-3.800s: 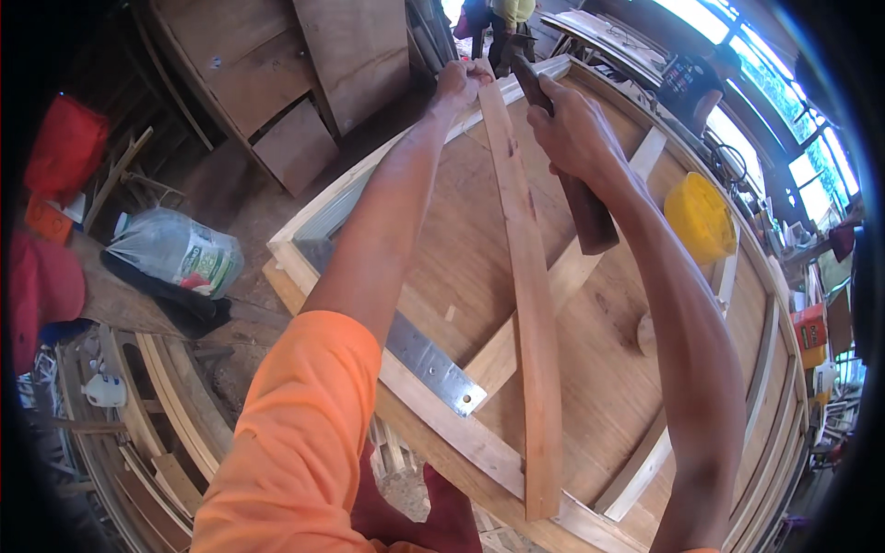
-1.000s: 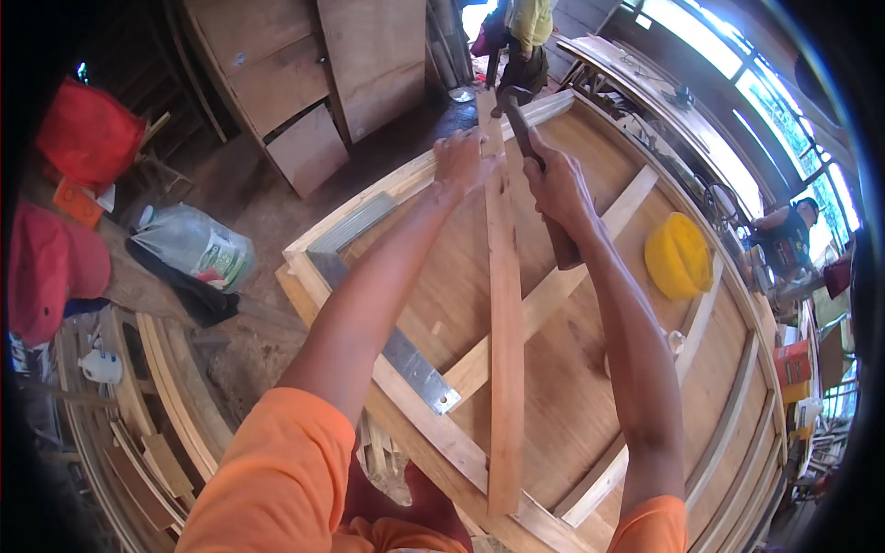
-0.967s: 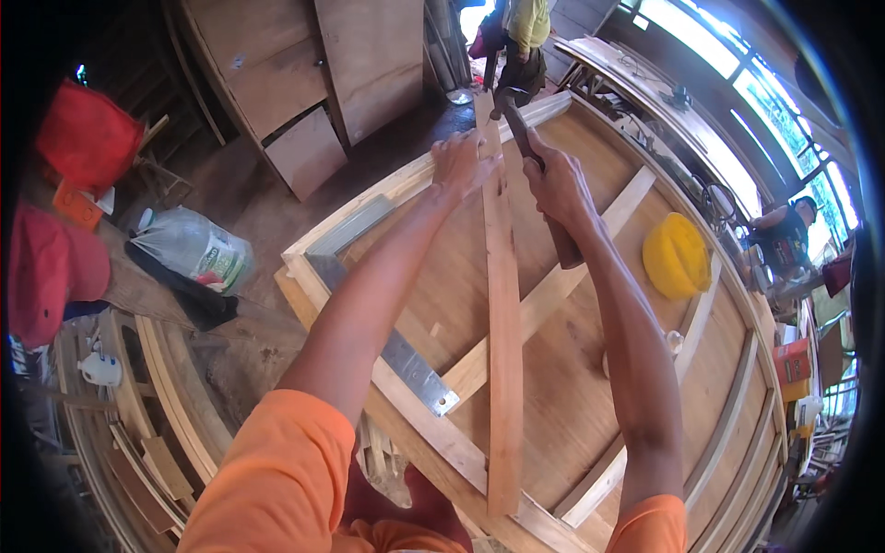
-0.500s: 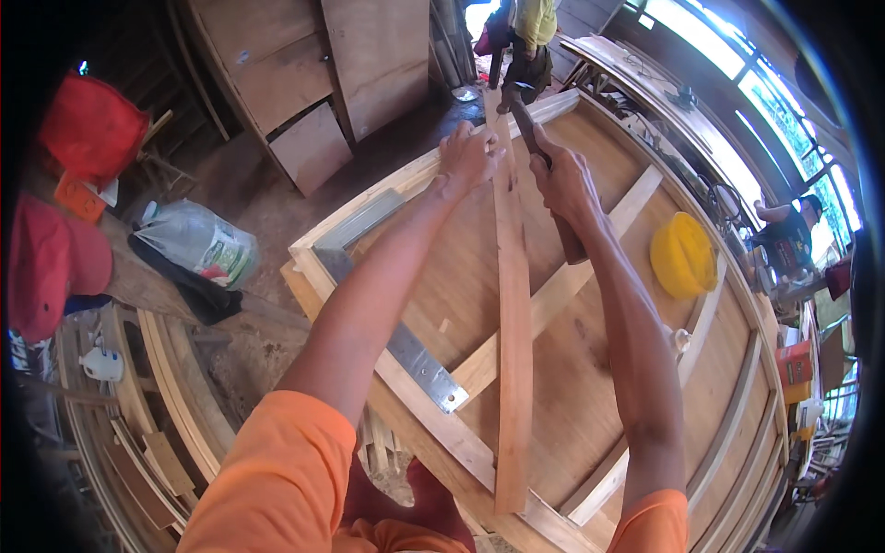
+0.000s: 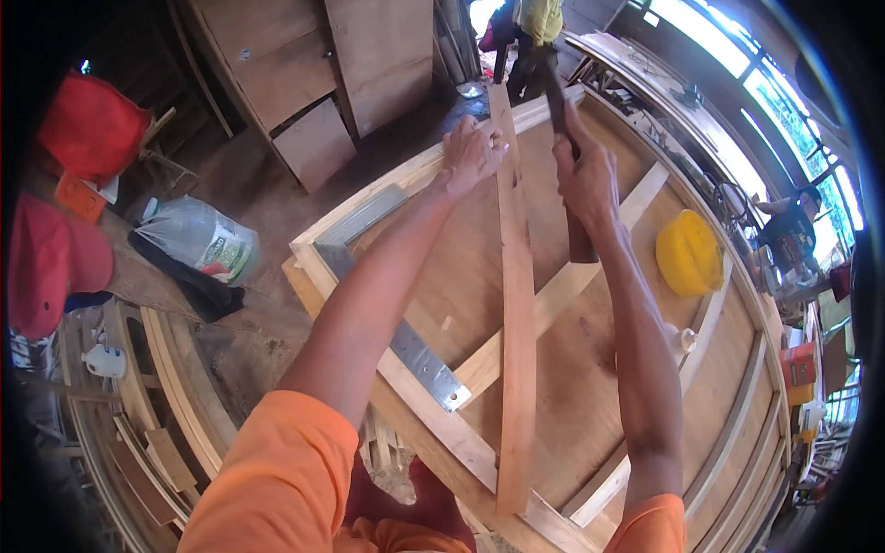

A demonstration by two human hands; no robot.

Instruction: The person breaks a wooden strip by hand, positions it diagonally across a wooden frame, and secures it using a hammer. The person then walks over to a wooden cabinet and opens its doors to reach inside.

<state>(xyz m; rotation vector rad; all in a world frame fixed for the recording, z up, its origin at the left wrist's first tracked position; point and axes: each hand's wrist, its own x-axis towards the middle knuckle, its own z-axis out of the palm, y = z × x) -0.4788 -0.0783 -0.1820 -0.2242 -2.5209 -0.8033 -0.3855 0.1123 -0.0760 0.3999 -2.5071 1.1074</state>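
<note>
A long pale wooden batten (image 5: 516,295) lies across a plywood panel (image 5: 424,286) framed with timber strips, crossing a diagonal strip beneath it. My left hand (image 5: 468,158) is at the batten's upper part, fingers bent and pinched; whatever is between the fingertips is too small to name. To the right of the batten, my right hand (image 5: 585,173) is closed round the dark handle of a hammer (image 5: 581,241), its blurred head raised beyond the batten's far end. A flat metal square (image 5: 430,373) lies along the panel's near-left side, partly behind my left forearm.
A yellow container (image 5: 688,251) sits on the panel's right. Left are a bagged plastic jug (image 5: 198,240), red bag (image 5: 92,124) and cap (image 5: 64,267). Plywood sheets (image 5: 258,55) stand behind. A person in yellow (image 5: 539,20) is beyond; another person (image 5: 793,230) is at right.
In the last second the hammer has swung up and rightward with my right hand. My left hand sits slightly higher in view, still by the batten, and the whole scene has shifted a little.
</note>
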